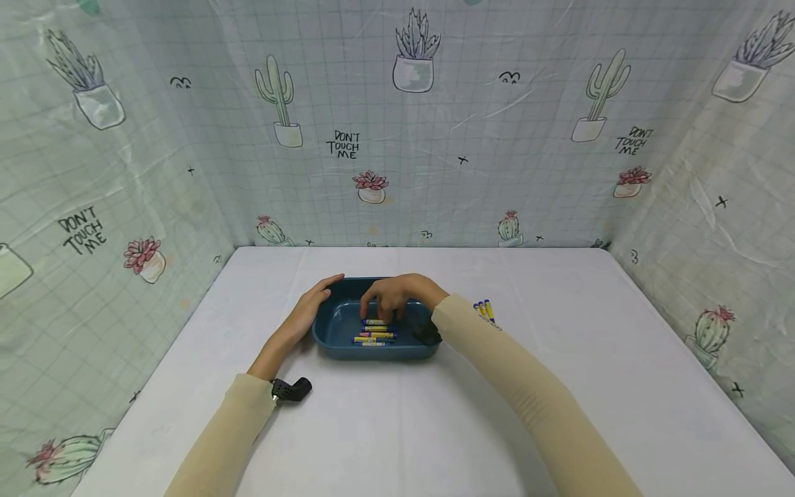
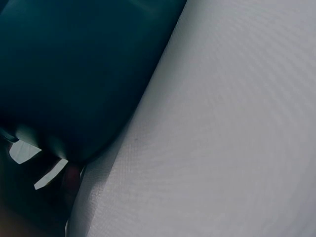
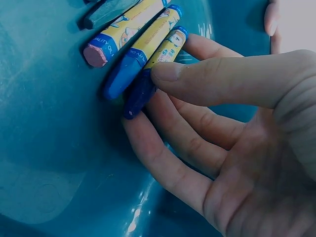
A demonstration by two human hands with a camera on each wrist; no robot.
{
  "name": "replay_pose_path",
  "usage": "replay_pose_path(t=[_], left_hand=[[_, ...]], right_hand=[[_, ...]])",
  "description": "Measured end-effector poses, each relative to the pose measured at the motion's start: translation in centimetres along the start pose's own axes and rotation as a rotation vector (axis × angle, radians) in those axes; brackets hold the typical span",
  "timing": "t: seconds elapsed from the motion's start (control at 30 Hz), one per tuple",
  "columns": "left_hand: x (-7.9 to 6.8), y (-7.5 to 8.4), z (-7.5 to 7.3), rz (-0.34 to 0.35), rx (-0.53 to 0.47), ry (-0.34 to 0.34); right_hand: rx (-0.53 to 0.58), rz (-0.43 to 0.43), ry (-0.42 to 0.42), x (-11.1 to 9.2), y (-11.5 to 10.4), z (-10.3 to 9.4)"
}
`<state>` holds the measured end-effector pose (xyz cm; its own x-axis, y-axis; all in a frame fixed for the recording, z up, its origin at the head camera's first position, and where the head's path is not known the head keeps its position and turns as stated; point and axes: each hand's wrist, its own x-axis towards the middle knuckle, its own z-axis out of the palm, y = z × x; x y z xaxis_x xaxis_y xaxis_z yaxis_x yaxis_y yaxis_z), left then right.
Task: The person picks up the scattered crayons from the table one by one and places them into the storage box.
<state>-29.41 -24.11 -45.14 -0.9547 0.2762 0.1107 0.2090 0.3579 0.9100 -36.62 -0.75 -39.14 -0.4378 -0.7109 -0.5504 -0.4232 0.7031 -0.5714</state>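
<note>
In the head view, the tray (image 1: 375,353) sits on the desk (image 1: 373,428) in front of the person, where both hands can reach it. The left hand (image 1: 307,307) holds its left end, thumb over the rim and fingers along the outside, likely so that it will not slide. The right hand (image 1: 393,293) reaches down inside, by the crayons (image 1: 375,336), which lie side by side, an order that probably keeps them from rolling about. The spare crayons (image 1: 484,309) lie on the desk to the right, partly behind the sleeve (image 1: 515,379).

In the left wrist view, the left hand's fingers are dark against the tray; how firmly they press, I cannot tell.

In the right wrist view, the right hand pinches the dark blue crayon (image 3: 170,51), thumb on its wrapper and fingers beneath, presumably to control it beside its neighbours, the blue crayon (image 3: 143,49) and the pink crayon (image 3: 118,34).
</note>
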Motion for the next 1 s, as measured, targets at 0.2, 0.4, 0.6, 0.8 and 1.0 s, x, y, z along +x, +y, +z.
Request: replay_pose_path(t=[0.2,0.4,0.6,0.8,1.0], left_hand=[[-0.8,2.3,-0.1,-0.023,-0.004,-0.018],[-0.9,2.3,-0.1,-0.027,0.004,-0.019],[-0.9,2.3,-0.2,-0.02,0.02,-0.025],[-1.0,2.2,-0.2,-0.029,0.005,-0.027],[-1.2,2.3,-0.1,-0.021,0.009,-0.018]], right_hand=[[0.011,-0.007,-0.004,-0.1,0.1,0.0],[0.019,-0.013,0.007,-0.4,0.0,-0.1],[0.047,-0.053,0.038,-1.5,-0.1,-0.3],[0.051,-0.124,0.095,-3.0,0.8,-0.6],[0.074,-0.184,0.16,-5.1,2.3,-0.8]])
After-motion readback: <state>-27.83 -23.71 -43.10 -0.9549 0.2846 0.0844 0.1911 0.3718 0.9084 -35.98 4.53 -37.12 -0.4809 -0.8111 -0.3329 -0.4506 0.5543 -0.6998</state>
